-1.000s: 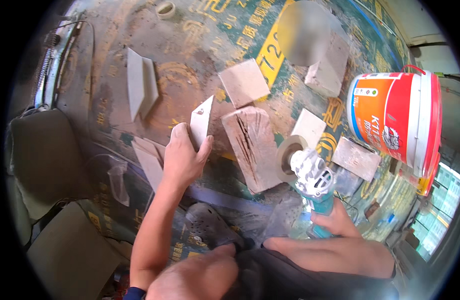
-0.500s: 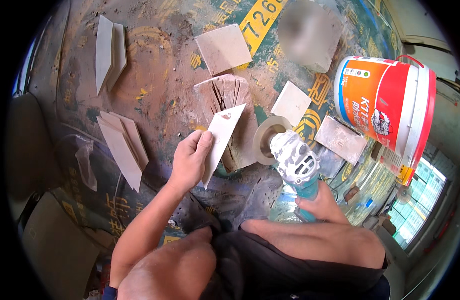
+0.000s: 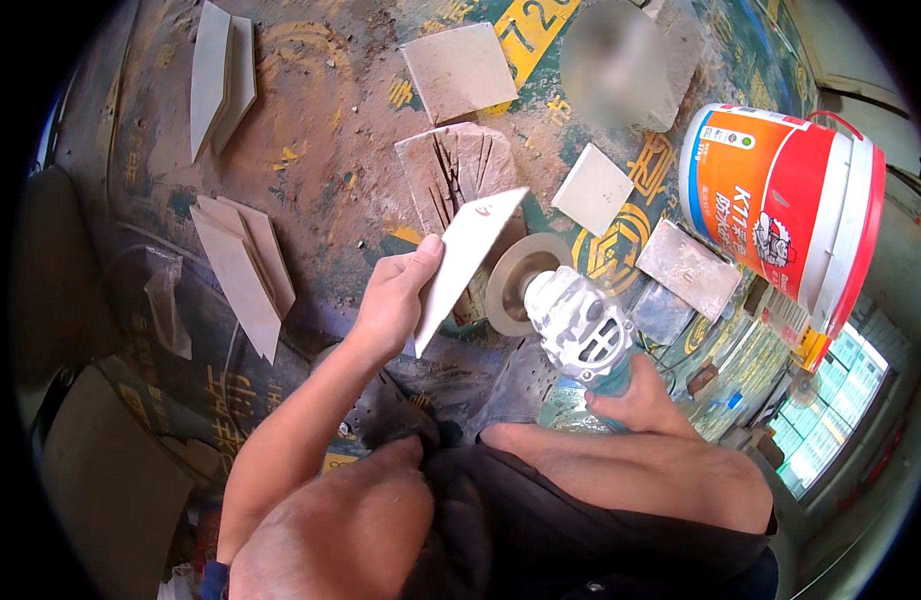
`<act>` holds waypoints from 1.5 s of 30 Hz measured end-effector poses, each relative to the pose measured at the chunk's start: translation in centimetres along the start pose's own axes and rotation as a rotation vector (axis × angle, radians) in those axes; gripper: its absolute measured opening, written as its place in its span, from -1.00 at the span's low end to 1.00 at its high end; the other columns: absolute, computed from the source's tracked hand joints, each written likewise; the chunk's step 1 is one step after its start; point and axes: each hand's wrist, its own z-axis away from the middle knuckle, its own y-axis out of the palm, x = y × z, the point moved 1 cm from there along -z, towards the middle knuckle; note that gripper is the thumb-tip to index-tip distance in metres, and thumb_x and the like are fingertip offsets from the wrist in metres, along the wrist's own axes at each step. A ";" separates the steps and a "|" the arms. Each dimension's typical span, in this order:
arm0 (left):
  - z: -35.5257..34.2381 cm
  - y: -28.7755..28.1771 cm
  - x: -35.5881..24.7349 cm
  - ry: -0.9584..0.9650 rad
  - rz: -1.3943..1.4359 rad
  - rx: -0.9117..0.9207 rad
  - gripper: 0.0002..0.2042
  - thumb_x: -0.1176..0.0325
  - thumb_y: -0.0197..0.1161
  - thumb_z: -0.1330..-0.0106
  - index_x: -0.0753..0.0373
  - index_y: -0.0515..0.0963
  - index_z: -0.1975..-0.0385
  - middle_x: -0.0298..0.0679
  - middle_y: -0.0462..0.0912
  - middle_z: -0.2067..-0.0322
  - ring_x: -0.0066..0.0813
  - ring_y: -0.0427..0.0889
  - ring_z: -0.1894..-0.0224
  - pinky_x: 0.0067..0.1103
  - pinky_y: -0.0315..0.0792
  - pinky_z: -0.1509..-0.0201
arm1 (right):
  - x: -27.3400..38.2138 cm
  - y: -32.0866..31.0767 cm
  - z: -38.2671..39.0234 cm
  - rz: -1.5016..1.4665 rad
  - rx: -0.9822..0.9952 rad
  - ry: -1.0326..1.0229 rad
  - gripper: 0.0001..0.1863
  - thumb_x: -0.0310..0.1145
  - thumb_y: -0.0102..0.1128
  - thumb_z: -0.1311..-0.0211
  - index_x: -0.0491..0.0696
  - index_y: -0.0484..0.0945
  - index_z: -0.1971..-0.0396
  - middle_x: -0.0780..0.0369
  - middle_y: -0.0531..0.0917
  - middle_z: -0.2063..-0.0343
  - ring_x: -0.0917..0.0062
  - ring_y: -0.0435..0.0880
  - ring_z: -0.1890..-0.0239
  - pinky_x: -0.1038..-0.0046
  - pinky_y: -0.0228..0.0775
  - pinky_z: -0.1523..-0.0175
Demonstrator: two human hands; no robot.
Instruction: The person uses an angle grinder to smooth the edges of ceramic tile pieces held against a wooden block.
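Note:
My left hand [image 3: 390, 305] is closed on a pale tile piece [image 3: 462, 268] with slanted ends, the thumb lying along its near-left edge. The tile is held tilted above a dusty slab [image 3: 417, 165] scored with dark grooves. In my right hand [image 3: 648, 402] is an angle grinder [image 3: 580, 325], gripped by its teal body; its head is wrapped in a grey-and-white pattern. The round grinder disc [image 3: 502, 300] stands just right of the tile's edge. Whether disc and tile touch, I cannot tell; individual disc teeth or spin cannot be made out.
Cut tiles stand in two stacks at left, an upper stack [image 3: 216, 85] and a lower stack [image 3: 242, 270]. A square tile [image 3: 460, 72], a smaller tile [image 3: 593, 190] and a dusty block [image 3: 687, 268] lie ahead and right. An orange-and-red bucket [image 3: 780, 205] stands at right.
The tile in my left hand has moved right and tilted. The grinder has shifted left, so the disc and the tile are closer together. The whole view has moved slightly.

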 end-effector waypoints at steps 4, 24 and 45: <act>0.0 -0.1 0.8 0.022 0.003 0.016 -0.50 0.00 -0.01 -0.59 0.33 0.67 0.32 -0.37 0.68 0.47 -0.74 0.52 0.54 -0.71 0.35 0.43 | 0.5 0.0 -0.2 0.085 0.081 -0.008 -0.53 -0.40 0.41 0.06 -0.21 0.62 0.07 0.11 0.77 0.28 0.62 0.67 0.19 0.41 0.51 0.01; 0.2 1.3 2.0 0.143 -0.046 -0.113 -0.46 -0.02 -0.04 -0.60 0.37 0.62 0.38 -0.43 0.55 0.51 -0.72 0.39 0.46 -0.64 0.33 0.36 | -1.6 1.1 -1.4 0.314 0.204 -0.055 -0.52 -0.36 0.41 0.14 -0.13 0.63 0.10 -0.03 0.73 0.30 0.05 0.74 0.19 0.26 0.55 0.11; -0.3 1.1 2.1 0.151 -0.026 -0.120 -0.46 -0.01 -0.03 -0.60 0.39 0.62 0.36 -0.40 0.58 0.48 -0.70 0.41 0.41 -0.62 0.35 0.30 | -0.3 1.2 -1.3 0.276 0.153 -0.057 -0.52 -0.36 0.43 0.12 -0.18 0.62 0.11 0.01 0.74 0.35 0.29 0.79 0.24 0.35 0.54 0.09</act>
